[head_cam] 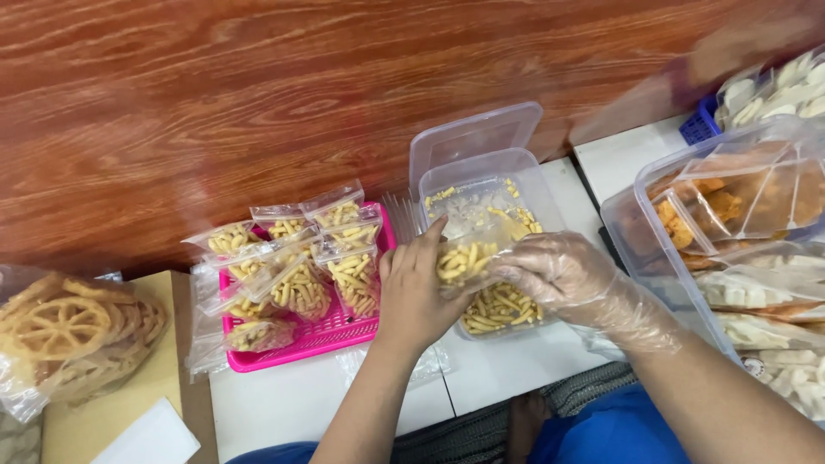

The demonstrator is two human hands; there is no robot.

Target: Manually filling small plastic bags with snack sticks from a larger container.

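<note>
My left hand (414,288) is bare and holds a small clear plastic bag (466,262) partly filled with short yellow snack sticks. My right hand (563,277), in a thin clear plastic glove, grips the same bag from the right side. Both hands hover over an open clear plastic container (516,176) holding more loose yellow sticks. Its lid stands up at the back. Just left of my left hand sits a pink basket (318,344) stacked with several filled bags of the same sticks.
A bag of round lattice-shaped fried snacks (64,339) lies at the far left on a tan board. Large clear tubs (713,223) with bagged orange and white snacks stand at the right. A blue basket (700,125) is at the back right. Wood-pattern floor lies beyond the white table.
</note>
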